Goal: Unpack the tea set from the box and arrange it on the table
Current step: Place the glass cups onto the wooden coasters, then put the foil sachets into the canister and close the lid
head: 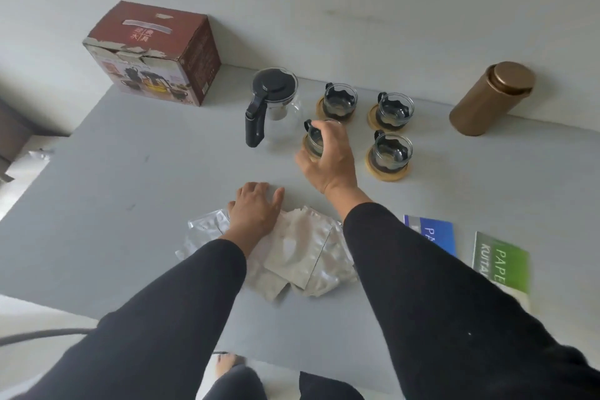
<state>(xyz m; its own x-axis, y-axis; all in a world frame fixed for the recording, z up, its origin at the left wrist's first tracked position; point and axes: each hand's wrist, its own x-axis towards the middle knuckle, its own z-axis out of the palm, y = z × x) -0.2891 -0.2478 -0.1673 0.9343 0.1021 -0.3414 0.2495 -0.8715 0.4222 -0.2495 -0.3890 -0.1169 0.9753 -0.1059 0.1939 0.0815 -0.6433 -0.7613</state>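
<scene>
The small glass cup with a black holder and handle (314, 138) sits on its round bamboo coaster just right of the glass teapot with a black lid (271, 104). The right hand (328, 161) curls round its rim from above. Light, brittle, slick glass: better held by holder or handle. The left hand (253, 209) lies flat on crumpled white wrapping (302, 253), nearer than the teapot.
</scene>
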